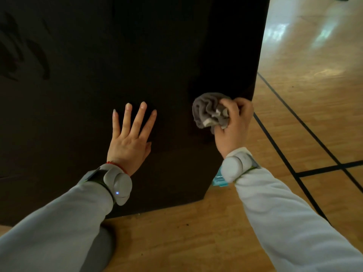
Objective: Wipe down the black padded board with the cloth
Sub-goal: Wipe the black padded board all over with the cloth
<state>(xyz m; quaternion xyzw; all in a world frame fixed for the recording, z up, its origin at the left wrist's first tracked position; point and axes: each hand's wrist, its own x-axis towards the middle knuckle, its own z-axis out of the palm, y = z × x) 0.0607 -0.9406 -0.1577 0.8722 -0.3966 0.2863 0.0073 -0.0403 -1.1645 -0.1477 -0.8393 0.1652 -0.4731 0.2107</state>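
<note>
The black padded board (pixel 117 55) fills the left and middle of the view, its near edge meeting the wooden floor (pixel 294 91). The left hand (pixel 129 138) lies open and flat on it, fingers spread, steadying it. The right hand (pixel 233 126) grips a bunched grey cloth (pixel 208 110) against the board close to its right edge.

To wipe well, the cloth would do better spread flatter, since a tight ball probably touches little of the padding. Long overlapping strokes from the right edge toward the left would likely cover best, with the bracing hand shifted out of the path as needed. Darker streaks (pixel 29 50) at the far left may need extra passes; whether they are damp marks or dents I cannot tell.

Counted: one board, one cloth, two hands, two grey wrist devices (pixel 117 185), one small teal object (pixel 220 180) by the board's near right corner
</note>
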